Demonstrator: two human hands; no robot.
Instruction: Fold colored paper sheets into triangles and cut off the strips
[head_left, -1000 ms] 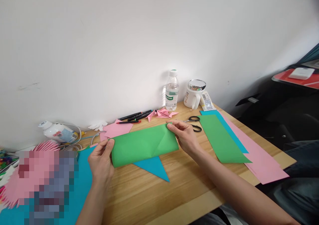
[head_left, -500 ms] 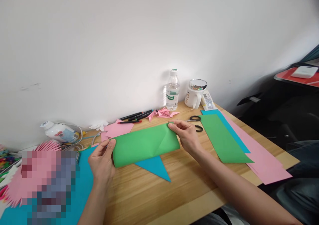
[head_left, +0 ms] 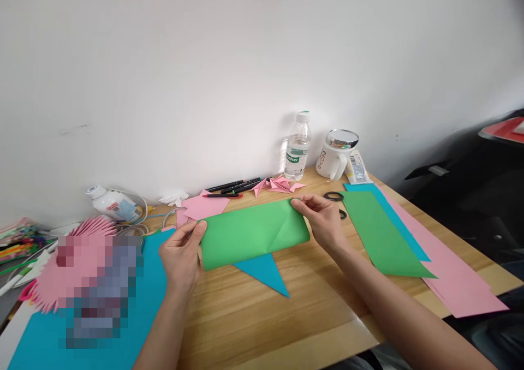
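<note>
A green sheet of paper (head_left: pixel 249 231) is stretched between my two hands above the wooden table (head_left: pixel 254 326); a diagonal crease runs near its right end. My left hand (head_left: pixel 182 252) pinches its upper left corner between thumb and fingers. At the upper right edge, my right hand (head_left: pixel 323 220) pinches it in the same way. Partly covered by the sheet, a blue paper triangle (head_left: pixel 270 274) lies on the table below. Just right of my right hand are the black handles of scissors (head_left: pixel 333 196), their blades hidden.
Green paper (head_left: pixel 380 233), blue paper (head_left: pixel 405 228) and pink paper (head_left: pixel 462 282) overlap at right. Along the wall stand a water bottle (head_left: pixel 297 146) and a lidded mug (head_left: pixel 335 154), near pens (head_left: pixel 233 186) and folded pink paper (head_left: pixel 278 185). A large blue sheet (head_left: pixel 41 337) lies at left.
The whole view has shifted, so the table and most things sit further right. Both hands still hold the green paper in much the same pose.
</note>
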